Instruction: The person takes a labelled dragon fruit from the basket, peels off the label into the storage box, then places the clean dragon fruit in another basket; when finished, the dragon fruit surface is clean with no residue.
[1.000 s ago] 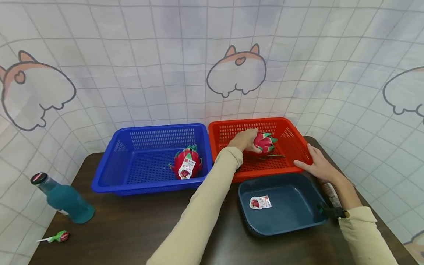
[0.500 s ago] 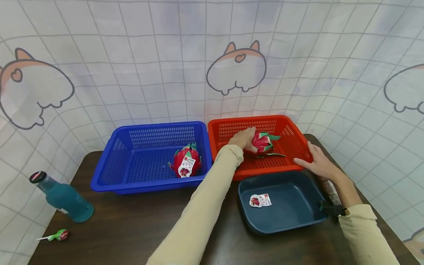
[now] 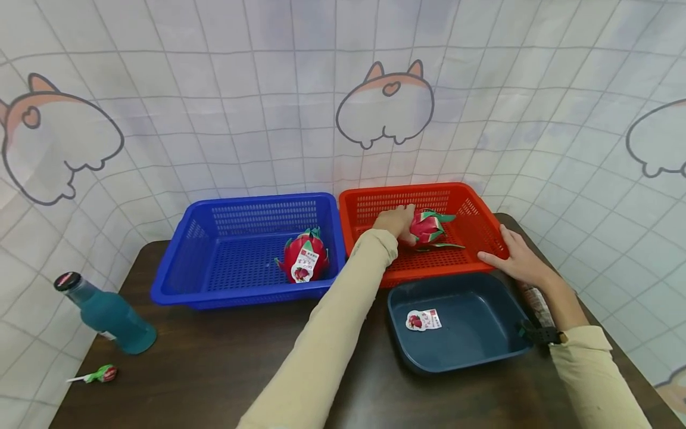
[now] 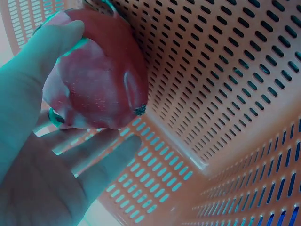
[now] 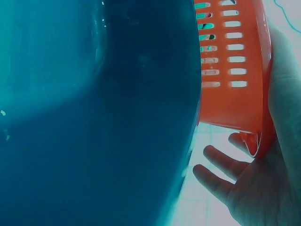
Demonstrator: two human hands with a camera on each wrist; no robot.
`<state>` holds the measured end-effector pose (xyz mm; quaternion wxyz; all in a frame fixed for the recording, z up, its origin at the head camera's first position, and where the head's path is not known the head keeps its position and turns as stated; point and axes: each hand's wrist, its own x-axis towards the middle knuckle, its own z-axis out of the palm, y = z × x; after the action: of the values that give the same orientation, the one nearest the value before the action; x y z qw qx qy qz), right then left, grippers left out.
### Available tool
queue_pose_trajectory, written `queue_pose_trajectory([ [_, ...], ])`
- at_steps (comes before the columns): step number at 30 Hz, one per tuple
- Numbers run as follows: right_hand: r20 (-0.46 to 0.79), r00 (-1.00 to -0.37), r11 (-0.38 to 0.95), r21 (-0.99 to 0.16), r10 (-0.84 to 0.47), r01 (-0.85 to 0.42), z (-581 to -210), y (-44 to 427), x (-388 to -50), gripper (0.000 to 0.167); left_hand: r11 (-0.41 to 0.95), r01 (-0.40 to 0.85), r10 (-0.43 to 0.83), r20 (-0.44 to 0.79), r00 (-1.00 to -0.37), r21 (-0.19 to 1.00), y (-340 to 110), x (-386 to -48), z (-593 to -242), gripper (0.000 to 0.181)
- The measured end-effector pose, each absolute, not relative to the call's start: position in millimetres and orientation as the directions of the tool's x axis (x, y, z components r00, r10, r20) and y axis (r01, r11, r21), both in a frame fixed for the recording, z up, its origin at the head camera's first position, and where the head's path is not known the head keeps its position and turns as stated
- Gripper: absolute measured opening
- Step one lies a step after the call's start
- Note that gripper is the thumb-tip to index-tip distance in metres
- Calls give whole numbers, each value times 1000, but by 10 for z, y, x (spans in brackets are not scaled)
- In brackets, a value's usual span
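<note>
The dragon fruit (image 3: 426, 228) was inside the red basket (image 3: 480, 229) at the right, green-tipped scales pointing right. The left hand (image 3: 395, 224) grasped it from its left side — thumb across one face, fingers spread beneath; whether it bore the full weight could not be told. The right hand (image 3: 521, 260) lay loosely spread against the basket's near right corner, not clenched, seemingly bracing it. Good handling probably meant spreading pressure over the fruit's firm body, sparing those brittle-looking scales, and keeping the basket steady — a hard push there might nudge the dark tray (image 3: 466, 328) just nearer.
</note>
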<state>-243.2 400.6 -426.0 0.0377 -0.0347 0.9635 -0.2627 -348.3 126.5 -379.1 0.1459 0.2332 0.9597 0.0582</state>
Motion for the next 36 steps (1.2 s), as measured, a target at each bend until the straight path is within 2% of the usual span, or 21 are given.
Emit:
queue_pose_trajectory([
  [6,-53,-995,862,-505,-83,-45,-4269,4013,-2435,105,903,408,429,-280,-859,133,1275,-3431,-3735,79],
  [11,-65,-994,863,-503,-88,-44,-4278,4019,-2421,104,918,383,396,-325,-859,108,1284,-3374,-3710,89],
  [18,-67,-994,863,-504,-90,-45,-4228,4022,-2431,104,926,371,362,-457,-812,75,1305,-3387,-3552,94],
  [36,-52,-994,859,-509,-92,-53,-4249,4044,-2444,104,848,515,506,-475,-720,124,1216,-3341,-3340,94],
])
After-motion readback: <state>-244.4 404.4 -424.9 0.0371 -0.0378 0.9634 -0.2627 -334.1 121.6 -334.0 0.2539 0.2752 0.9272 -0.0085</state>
